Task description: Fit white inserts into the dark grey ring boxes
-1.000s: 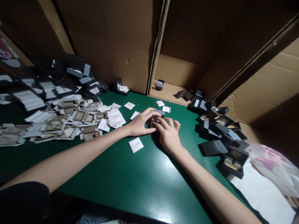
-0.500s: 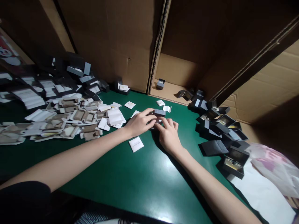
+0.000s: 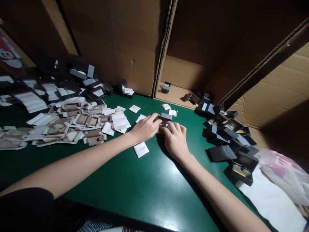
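A small dark hinged box (image 3: 166,116) stands on the green table between my hands, its lid raised at the back. My left hand (image 3: 146,128) grips its left side, fingers curled in. From the right, my right hand (image 3: 176,140) closes its thumb and fingertips on the box's front. Something pale shows inside, mostly hidden by my fingers. Close to my left wrist lies a white square card (image 3: 141,149) with faint print. Behind the box are a folded white paper piece (image 3: 173,112) and a small white card (image 3: 165,106).
Left, a heap of white and brown folded inserts (image 3: 72,124) lies before piled dark boxes (image 3: 79,72). Several open dark boxes (image 3: 222,153) crowd the right, near white paper (image 3: 272,203) and a plastic bag (image 3: 285,167). Cardboard walls (image 3: 116,42) stand behind.
Both hands stay at the box with only slight finger movement. My left hand sits a touch lower, partly covering the upper edge of the printed card. The view shifts marginally.
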{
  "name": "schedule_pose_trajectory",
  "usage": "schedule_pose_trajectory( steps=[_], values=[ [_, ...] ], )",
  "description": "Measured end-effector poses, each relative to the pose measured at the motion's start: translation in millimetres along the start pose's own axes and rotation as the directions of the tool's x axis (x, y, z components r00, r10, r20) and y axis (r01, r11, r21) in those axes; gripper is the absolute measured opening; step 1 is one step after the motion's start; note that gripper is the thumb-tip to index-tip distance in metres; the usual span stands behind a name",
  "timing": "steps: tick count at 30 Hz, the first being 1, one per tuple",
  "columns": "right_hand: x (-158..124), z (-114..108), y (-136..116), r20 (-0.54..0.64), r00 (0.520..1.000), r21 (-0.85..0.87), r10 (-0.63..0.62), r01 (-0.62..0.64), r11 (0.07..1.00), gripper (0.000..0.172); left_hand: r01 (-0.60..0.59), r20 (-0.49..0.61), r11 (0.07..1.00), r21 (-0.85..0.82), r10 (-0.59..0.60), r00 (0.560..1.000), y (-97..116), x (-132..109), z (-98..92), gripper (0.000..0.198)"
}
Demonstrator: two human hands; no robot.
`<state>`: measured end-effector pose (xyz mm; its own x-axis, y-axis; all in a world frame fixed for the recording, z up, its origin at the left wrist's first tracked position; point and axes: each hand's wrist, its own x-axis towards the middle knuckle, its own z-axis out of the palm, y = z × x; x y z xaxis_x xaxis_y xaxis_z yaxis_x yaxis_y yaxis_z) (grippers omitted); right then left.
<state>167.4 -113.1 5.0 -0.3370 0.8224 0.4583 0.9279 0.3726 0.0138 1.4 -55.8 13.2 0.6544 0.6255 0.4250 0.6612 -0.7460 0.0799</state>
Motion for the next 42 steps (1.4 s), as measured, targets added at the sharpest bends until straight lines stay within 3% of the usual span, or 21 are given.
schedule_pose_trajectory(
  steps=[14, 30, 35, 39, 42],
  values=[
    [0, 2, -1, 0.110, 0.994, 0.021, 0.003, -0.006, 1.000, 0.035, 0.029, 0.029, 0.999, -0.037, -0.028, 0.999, 2, -2, -4.9, 0.026],
    [-2, 7, 3, 0.070, 0.998, 0.052, -0.007, 0.004, 0.999, 0.038, 0.008, 0.017, 0.996, -0.088, -0.007, 1.000, 1, -2, -5.0, 0.029],
    [-2, 7, 3, 0.051, 0.999, 0.053, -0.011, 0.008, 0.999, 0.037, 0.024, 0.011, 1.000, -0.010, -0.024, 1.000, 3, -2, -2.2, 0.029],
    [-2, 6, 2, 0.057, 0.998, 0.063, 0.000, -0.003, 0.998, 0.040, 0.018, 0.027, 0.999, -0.049, -0.016, 1.000, 0, -4, -9.9, 0.027],
    [-2, 6, 2, 0.069, 0.998, 0.071, 0.006, -0.011, 0.997, 0.047, 0.118, -0.029, 0.991, -0.057, -0.120, 0.992, -11, -4, -21.7, 0.027]
  ],
)
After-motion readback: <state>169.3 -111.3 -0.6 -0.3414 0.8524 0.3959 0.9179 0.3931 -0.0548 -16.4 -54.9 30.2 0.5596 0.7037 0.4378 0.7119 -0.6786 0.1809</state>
